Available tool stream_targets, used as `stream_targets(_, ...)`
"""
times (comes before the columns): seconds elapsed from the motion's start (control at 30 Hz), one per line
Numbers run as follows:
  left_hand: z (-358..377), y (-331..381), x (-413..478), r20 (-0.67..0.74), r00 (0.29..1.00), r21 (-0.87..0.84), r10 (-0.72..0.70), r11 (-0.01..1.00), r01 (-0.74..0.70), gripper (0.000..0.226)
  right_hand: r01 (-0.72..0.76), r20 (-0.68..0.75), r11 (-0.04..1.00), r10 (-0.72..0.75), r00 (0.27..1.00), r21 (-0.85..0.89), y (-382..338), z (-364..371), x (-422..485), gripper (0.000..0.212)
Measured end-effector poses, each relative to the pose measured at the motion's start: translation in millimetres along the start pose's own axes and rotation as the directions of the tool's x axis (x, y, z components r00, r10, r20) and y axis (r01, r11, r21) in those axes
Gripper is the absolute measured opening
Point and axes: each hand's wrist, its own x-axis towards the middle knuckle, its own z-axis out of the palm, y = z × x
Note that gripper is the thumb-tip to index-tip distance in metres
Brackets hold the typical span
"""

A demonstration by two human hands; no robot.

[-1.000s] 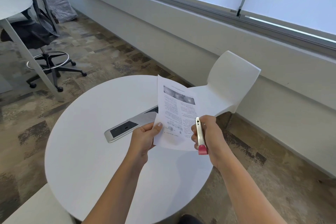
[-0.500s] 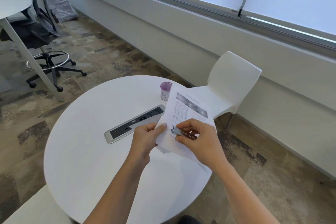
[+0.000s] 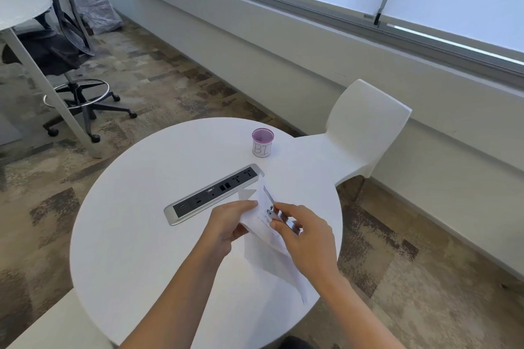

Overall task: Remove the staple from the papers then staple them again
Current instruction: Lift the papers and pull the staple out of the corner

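Note:
Above the round white table (image 3: pixel 136 249) I hold the printed papers (image 3: pixel 266 238), tilted steeply so I see them nearly edge-on. My left hand (image 3: pixel 229 224) pinches their left edge with thumb on top. My right hand (image 3: pixel 304 241) grips a small metal stapler (image 3: pixel 285 219), its silver nose pressed against the sheet near my left thumb. The stapler's back end is hidden in my palm. The staple itself is too small to make out.
A purple-rimmed cup (image 3: pixel 262 142) with lettering stands at the table's far side. A silver power-socket strip (image 3: pixel 212 194) is set into the tabletop. A white chair (image 3: pixel 357 136) stands behind the table at the right, an office chair (image 3: pixel 71 65) at far left.
The papers dropped from upright to a steep sideways tilt. My right hand turned the stapler from vertical to level and brought its nose onto the sheet. The cup has come into sight.

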Motion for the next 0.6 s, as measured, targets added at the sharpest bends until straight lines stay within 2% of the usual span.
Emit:
stream_targets(0.13, -1, -5, 6, -0.015, 0.998, -0.084, -0.056, 0.995, 0.055, 0.005, 0.001, 0.094, 0.996, 0.008, 0.996, -0.089, 6, 9, -2, 0.028)
stream_targets(0.23, -2, -7, 9, -0.044, 0.997, -0.061, -0.057, 0.997, 0.054, 0.009, 0.048, 0.127, 0.99, -0.031, 0.991, -0.131, 10, 18, -8, 0.029)
stream_targets(0.33, -8, -3, 12, -0.015, 0.999, 0.079, -0.043, 0.996, 0.044, 0.014, 0.058, 0.15, 0.989, -0.037, 0.988, -0.139, 14, 26, -14, 0.03)
stream_targets(0.43, -14, 3, 15, 0.039, 0.999, 0.309, 0.022, 0.951, -0.033, 0.007, -0.051, 0.136, 0.999, 0.048, 0.99, 0.019, 17, 27, -11, 0.026)
stream_targets(0.5, -16, 8, 19, 0.052, 0.986, 0.533, 0.159, 0.83, -0.162, 0.005, -0.098, 0.139, 0.983, 0.077, 0.987, 0.157, 17, 25, -3, 0.028)
stream_targets(0.6, -12, 17, 19, 0.106, 0.928, 0.803, 0.357, 0.519, -0.292, 0.004, -0.09, 0.122, 0.958, 0.058, 0.991, 0.272, 16, 19, 16, 0.023)
